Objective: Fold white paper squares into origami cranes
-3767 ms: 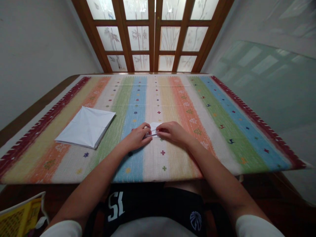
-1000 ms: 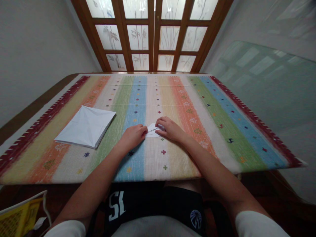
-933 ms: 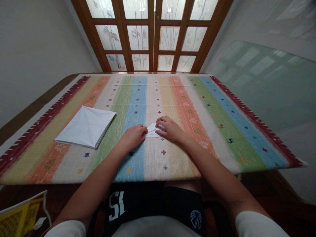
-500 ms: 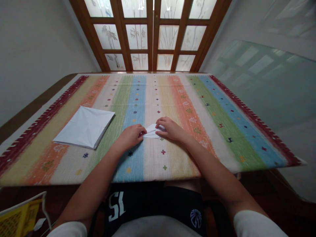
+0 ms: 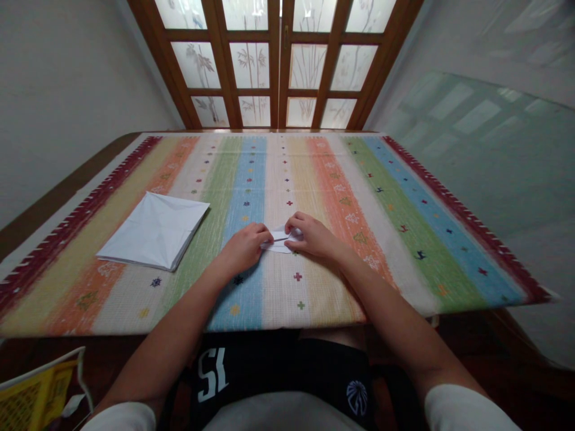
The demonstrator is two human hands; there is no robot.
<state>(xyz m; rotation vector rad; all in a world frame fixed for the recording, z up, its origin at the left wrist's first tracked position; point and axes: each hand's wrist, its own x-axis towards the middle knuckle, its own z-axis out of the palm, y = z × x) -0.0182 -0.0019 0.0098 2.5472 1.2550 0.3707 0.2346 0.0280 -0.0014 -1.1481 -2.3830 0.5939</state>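
A small folded piece of white paper (image 5: 279, 244) lies on the striped tablecloth in front of me, with a dark fold line or gap along its middle. My left hand (image 5: 247, 244) pinches its left end between thumb and fingers. On the right end, my right hand (image 5: 309, 235) has its thumb and fingers closed on the paper's edges. Parts of the paper are hidden behind the fingers of both hands. To the left lies a stack of larger white folded paper sheets (image 5: 155, 230), apart from my hands.
The striped tablecloth (image 5: 395, 281) covers the table up to its near edge by my lap. A yellow basket (image 5: 38, 395) stands low at the left. Beyond the table is a wooden door with glass panes (image 5: 276, 72); a glass board (image 5: 489, 161) is on the right.
My left hand has shifted slightly right and up along the paper. The fold in the paper's middle looks more opened up. The stack has stayed in place.
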